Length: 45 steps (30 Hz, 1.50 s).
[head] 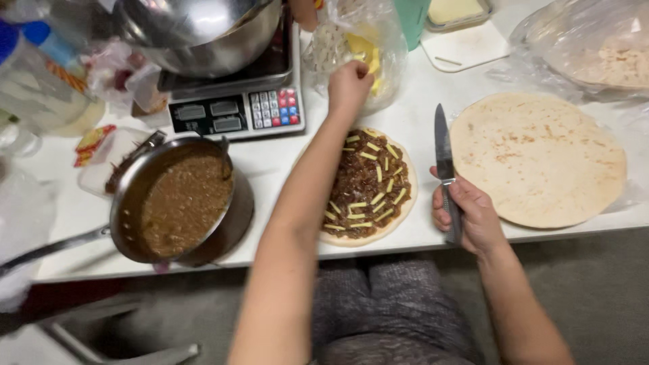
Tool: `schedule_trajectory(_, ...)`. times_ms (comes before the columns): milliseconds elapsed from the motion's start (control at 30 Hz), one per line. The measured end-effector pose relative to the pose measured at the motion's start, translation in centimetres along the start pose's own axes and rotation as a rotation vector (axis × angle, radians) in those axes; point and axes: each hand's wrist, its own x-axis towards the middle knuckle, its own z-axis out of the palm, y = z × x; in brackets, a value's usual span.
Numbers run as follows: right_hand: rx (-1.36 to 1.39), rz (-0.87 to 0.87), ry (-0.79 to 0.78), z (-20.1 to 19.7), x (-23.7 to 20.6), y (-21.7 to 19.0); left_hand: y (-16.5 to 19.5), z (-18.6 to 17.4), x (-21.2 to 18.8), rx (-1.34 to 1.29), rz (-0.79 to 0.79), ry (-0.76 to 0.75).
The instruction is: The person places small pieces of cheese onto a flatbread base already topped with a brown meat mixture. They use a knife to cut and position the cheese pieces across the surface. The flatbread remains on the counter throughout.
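White table (419, 115) is serving as the work surface, seen from above. Left hand (349, 84) is reaching across to a clear plastic bag (355, 40) of yellow cheese sticks (365, 51), fingers curled at the bag's opening; whether it is gripping any cheese cannot be told. Right hand (473, 216) is closing around the handle of a knife (444, 159), blade pointing away from the body. Between both hands, a flatbread (368, 186) topped with dark filling and cheese sticks is lying flat. A plain flatbread (537, 159) is lying just right of the knife. A pan (176, 199) of brown sauce is sitting at left, near a scale (236, 111).
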Motion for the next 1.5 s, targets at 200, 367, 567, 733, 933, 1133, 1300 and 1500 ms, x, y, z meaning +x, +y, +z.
schedule_trajectory(200, -0.106, -0.002, 0.019, -0.8, -0.1, 0.2, 1.5, -4.6, -5.5, -0.973, -0.468, -0.245)
schedule_trajectory(367, -0.586, 0.016, -0.009, 0.1, -0.4, 1.5, 3.7, -8.0, -12.4, -1.086, -0.637, -0.260)
schedule_trajectory(567, -1.233, -0.394, 0.002, 5.7, -3.6, 2.2, 4.5, -8.9, -18.2, -1.109, -0.592, -0.177)
schedule_trajectory(733, -1.355, -0.432, 0.031, 8.7, -4.8, 1.1, 4.0, -8.5, -20.5, -1.173, -0.545, -0.160)
schedule_trajectory(933, -1.365, -0.422, 0.027, 9.4, -5.1, 0.9, 3.8, -8.6, -21.1, -1.235, -0.532, -0.155)
schedule_trajectory(1133, -1.344, -0.425, 0.037, 9.4, -5.5, 0.9, 4.4, -8.8, -21.1, -1.209, -0.538, -0.151)
schedule_trajectory(1300, -1.351, -0.411, 0.034, 9.0, -4.9, 1.2, 4.8, -9.2, -21.1, -1.169, -0.496, -0.159)
schedule_trajectory(1500, -1.433, -0.562, 0.089, 7.9, -3.9, 1.6, 5.1, -9.1, -19.9, -1.103, -0.499, -0.194)
